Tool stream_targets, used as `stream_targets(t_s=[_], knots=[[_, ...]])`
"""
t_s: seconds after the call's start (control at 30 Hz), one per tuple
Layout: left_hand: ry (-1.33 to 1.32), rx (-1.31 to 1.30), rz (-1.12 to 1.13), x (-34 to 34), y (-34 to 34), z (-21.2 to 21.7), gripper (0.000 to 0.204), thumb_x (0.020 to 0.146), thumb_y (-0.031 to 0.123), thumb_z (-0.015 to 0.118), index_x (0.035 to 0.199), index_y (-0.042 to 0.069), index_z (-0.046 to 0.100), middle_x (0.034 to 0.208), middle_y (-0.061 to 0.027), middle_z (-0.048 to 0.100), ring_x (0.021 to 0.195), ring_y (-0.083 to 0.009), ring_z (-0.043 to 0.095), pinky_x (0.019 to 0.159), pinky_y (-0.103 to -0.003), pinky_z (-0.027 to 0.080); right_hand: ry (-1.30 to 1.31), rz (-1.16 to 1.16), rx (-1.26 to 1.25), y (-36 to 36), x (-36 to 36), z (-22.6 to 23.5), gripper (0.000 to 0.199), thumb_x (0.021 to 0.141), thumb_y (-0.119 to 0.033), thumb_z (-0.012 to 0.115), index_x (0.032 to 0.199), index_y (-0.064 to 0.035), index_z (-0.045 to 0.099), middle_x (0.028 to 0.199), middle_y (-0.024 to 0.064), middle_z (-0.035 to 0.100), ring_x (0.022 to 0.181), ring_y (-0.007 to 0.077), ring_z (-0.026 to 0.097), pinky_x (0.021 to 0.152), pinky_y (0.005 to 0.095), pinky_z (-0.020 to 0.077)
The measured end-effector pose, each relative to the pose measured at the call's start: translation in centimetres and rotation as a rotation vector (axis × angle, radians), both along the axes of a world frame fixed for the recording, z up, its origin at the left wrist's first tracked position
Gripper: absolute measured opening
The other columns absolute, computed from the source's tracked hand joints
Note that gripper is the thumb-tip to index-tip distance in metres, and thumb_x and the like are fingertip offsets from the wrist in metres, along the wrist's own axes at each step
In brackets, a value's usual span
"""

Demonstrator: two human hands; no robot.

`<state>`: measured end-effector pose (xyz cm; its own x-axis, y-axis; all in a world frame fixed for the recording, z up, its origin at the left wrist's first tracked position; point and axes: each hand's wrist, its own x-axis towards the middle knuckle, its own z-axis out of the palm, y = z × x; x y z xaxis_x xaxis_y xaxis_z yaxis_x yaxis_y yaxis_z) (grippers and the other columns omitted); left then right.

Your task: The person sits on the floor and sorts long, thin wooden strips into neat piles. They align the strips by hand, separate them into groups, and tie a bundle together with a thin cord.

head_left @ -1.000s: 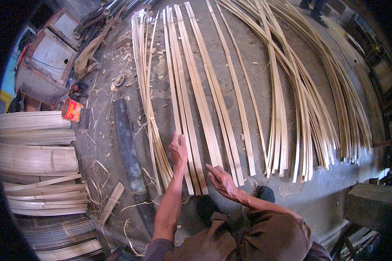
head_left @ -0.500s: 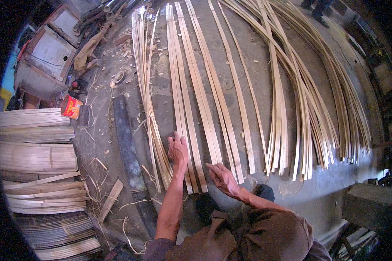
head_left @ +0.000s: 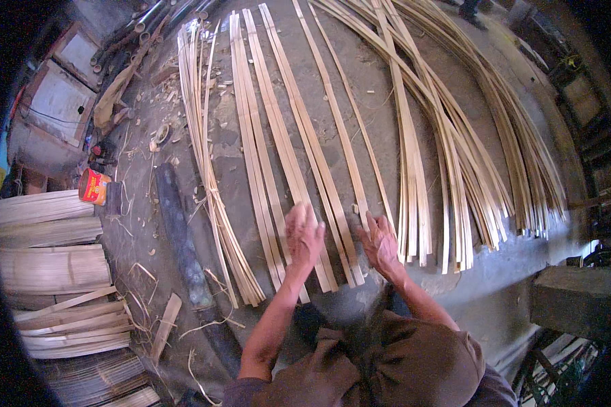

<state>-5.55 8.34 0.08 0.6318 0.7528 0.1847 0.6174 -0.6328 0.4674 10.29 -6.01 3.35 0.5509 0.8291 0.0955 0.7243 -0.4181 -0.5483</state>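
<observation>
On the concrete floor (head_left: 387, 88), toward six o'clock in the head view, the person crouched over long pale bamboo strips (head_left: 299, 156) that ran from near the knees up toward twelve o'clock. The left hand (head_left: 304, 234) lay palm down, fingers spread flat and loosely open, resting on the near ends of those strips and gripping nothing. The right hand (head_left: 380, 243), just at three o'clock of the left, was likewise open and flat, its fingers pressing on the end of a narrower strip (head_left: 349, 146); whether any finger curled under that strip could not be told.

At nine o'clock of the left hand lay a bundle of thin splints (head_left: 210, 176), fanned at its near end. Further toward nine o'clock a dark pole (head_left: 180, 237) lay on the floor, nearly parallel to the strips. At three o'clock of the right hand a large curved sheaf of strips (head_left: 468, 136) swept up toward one o'clock, its cut ends close beside the right hand.

Near the picture's left rim stood a stack of split bamboo slabs (head_left: 47, 251), and above it, toward ten o'clock, an orange tin (head_left: 94, 186). Shavings (head_left: 142, 271) littered the floor around the pole.
</observation>
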Motion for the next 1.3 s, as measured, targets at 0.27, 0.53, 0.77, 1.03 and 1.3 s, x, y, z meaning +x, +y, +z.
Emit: stream_targets(t_s=[0.27,0.53,0.77,1.03,1.3], knots=[[0.173,0.000,-0.149,4.4,-2.6,0.5,0.068,0.088,0.032,0.063,0.141,-0.002,0.038,0.150,-0.0251,0.029,0.138,-0.0391,0.031,0.115,-0.057,0.016,0.074,0.004,-0.054,-1.1,1.0,-1.6,0.044,0.087,-0.018,0.063,0.127,-0.0017,0.052,0.097,0.0228,0.059,0.084,0.0413,0.061,0.076,0.0475,0.0503],[0.194,0.042,-0.192,4.2,-2.3,0.3,0.068,0.090,0.033,0.060,0.143,-0.002,0.035,0.150,-0.0228,0.030,0.140,-0.0370,0.030,0.115,-0.056,0.017,0.199,-0.067,0.324,-1.4,0.7,-0.6,0.042,0.094,-0.013,0.057,0.133,-0.0015,0.048,0.107,0.0277,0.063,0.096,0.0403,0.065,0.078,0.0420,0.0530],[0.170,0.027,-0.204,4.2,-2.2,0.2,0.064,0.092,0.029,0.055,0.144,-0.003,0.034,0.152,-0.0218,0.028,0.142,-0.0359,0.026,0.116,-0.056,0.016,0.355,-0.039,0.294,-1.4,-1.3,-1.1,0.044,0.097,-0.019,0.056,0.137,-0.0021,0.048,0.103,0.0302,0.063,0.096,0.0361,0.067,0.078,0.0398,0.0517],[0.170,-0.003,-0.203,4.4,-2.2,0.3,0.062,0.091,0.018,0.055,0.144,-0.003,0.032,0.152,-0.0227,0.028,0.142,-0.0362,0.027,0.116,-0.056,0.015,0.431,-0.014,0.157,-0.6,-2.9,-2.6,0.047,0.096,-0.020,0.055,0.136,0.0018,0.046,0.087,0.0323,0.060,0.078,0.0361,0.066,0.068,0.0420,0.0499],[0.032,0.001,-0.151,3.4,-1.4,-0.2,0.058,0.090,0.019,0.057,0.140,-0.003,0.039,0.149,-0.0234,0.033,0.138,-0.0365,0.033,0.116,-0.053,0.020,0.425,-0.023,0.197,-0.7,-3.9,-0.2,0.048,0.095,-0.018,0.058,0.139,-0.0031,0.045,0.091,0.0293,0.062,0.081,0.0369,0.066,0.068,0.0414,0.0507]])
